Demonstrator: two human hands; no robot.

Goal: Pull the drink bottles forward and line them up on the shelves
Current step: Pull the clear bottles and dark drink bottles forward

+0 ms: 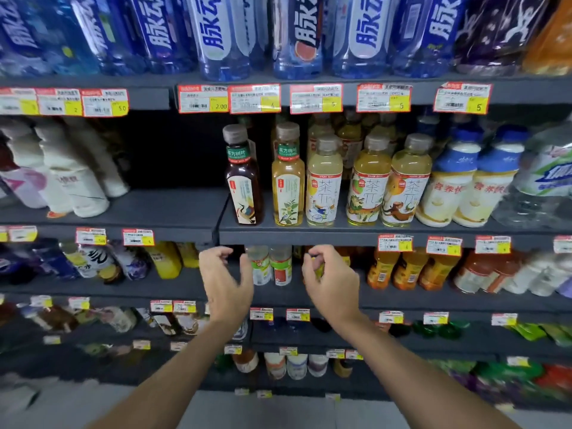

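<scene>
Left fingers (216, 253) are curling loosely in a C, thumb apart, holding nothing. Right fingers (315, 253) are curling tighter toward the thumb in front of a yellow-labelled bottle (319, 269); blur, so cannot tell if they are gripping it. Left hand (227, 286) and right hand (332, 286) are hovering at the third shelf (278, 297), flanking two pale bottles (270, 266) sitting back from the edge. Tea bottles (325, 181) are standing at the front edge of the shelf above.
</scene>
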